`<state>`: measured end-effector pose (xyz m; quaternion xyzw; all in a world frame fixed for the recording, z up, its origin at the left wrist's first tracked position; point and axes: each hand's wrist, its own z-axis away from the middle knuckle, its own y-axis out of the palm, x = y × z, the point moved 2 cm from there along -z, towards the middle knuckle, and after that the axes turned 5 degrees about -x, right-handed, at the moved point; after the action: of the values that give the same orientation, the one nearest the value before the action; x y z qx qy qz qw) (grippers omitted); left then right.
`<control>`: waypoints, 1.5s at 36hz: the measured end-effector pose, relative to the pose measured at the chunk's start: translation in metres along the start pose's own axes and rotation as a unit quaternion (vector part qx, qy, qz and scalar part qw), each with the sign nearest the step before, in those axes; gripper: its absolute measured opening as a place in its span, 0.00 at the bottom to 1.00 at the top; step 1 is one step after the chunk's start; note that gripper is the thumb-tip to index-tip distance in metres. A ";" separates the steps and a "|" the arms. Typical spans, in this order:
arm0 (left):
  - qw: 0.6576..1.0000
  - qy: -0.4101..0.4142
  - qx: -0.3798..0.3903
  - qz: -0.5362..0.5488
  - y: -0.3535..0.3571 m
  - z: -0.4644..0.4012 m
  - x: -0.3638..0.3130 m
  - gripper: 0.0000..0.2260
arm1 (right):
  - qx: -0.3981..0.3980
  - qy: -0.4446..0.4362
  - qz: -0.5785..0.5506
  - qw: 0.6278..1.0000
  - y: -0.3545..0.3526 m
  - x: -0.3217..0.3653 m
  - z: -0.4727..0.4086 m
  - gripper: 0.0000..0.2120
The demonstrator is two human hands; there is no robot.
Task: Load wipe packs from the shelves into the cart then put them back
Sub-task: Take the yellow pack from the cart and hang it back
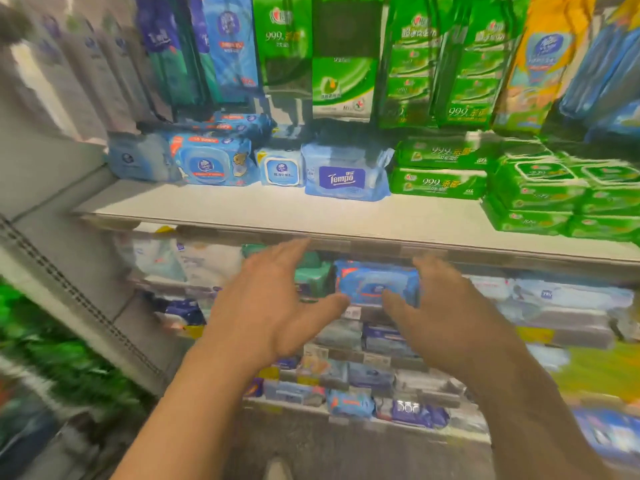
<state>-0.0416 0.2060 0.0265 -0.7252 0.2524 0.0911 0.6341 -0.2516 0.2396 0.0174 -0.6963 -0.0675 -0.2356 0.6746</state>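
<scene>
1. White shelf board (242, 211) runs across mid-view, lit bright from above; front edge w/ price-tag strip (381, 249).
2. Left: grey upright panel (45, 174), perforated slotted rail (79, 299) running diagonally down.
3. Lower tiers in shade, small price labels (375, 358) on edges.
4. Grey floor (311, 452) near bottom, blurred.

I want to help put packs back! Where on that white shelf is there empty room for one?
The front strip of the white shelf is bare, running in front of the Tempo pack and the blue packs to its left. On the right, the green stacks come nearly to the edge, so it is crowded there. The back row is full.
</scene>
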 end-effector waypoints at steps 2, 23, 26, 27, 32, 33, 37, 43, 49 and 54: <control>0.999 -0.031 -0.002 -0.011 -0.008 0.020 0.009 0.45 | 0.017 -0.028 0.011 0.999 0.009 0.008 0.007 0.23; 0.938 -0.329 -0.100 -0.050 -0.139 0.233 0.171 0.42 | 0.159 -0.320 0.049 0.933 0.113 0.238 0.117 0.27; 0.918 -0.376 -0.118 -0.043 -0.159 0.275 0.208 0.44 | 0.180 -0.354 0.069 0.915 0.137 0.286 0.147 0.25; 0.911 -0.391 -0.125 -0.040 -0.166 0.291 0.221 0.43 | 0.193 -0.361 0.071 0.910 0.146 0.303 0.159 0.25; 0.875 -0.459 -0.156 -0.011 -0.200 0.370 0.287 0.43 | 0.214 -0.400 0.102 0.885 0.192 0.381 0.219 0.27; 0.868 -0.469 -0.161 -0.006 -0.205 0.384 0.300 0.43 | 0.220 -0.410 0.109 0.878 0.200 0.396 0.231 0.30; 0.851 -0.498 -0.166 0.002 -0.224 0.431 0.349 0.44 | 0.236 -0.426 0.107 0.867 0.223 0.449 0.276 0.32; 0.827 -0.534 -0.176 0.033 -0.248 0.478 0.398 0.43 | 0.265 -0.459 0.090 0.843 0.249 0.507 0.328 0.21; 0.809 -0.556 -0.181 0.055 -0.266 0.505 0.431 0.37 | 0.259 -0.485 0.094 0.830 0.278 0.544 0.344 0.23; 0.790 -0.581 -0.185 0.063 -0.272 0.518 0.460 0.39 | 0.286 -0.488 0.110 0.817 0.302 0.578 0.346 0.27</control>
<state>0.5810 0.6098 -0.0369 -0.6217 -0.1401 0.5795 0.5080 0.4633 0.4220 -0.0068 -0.4982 -0.3755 0.2408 0.7435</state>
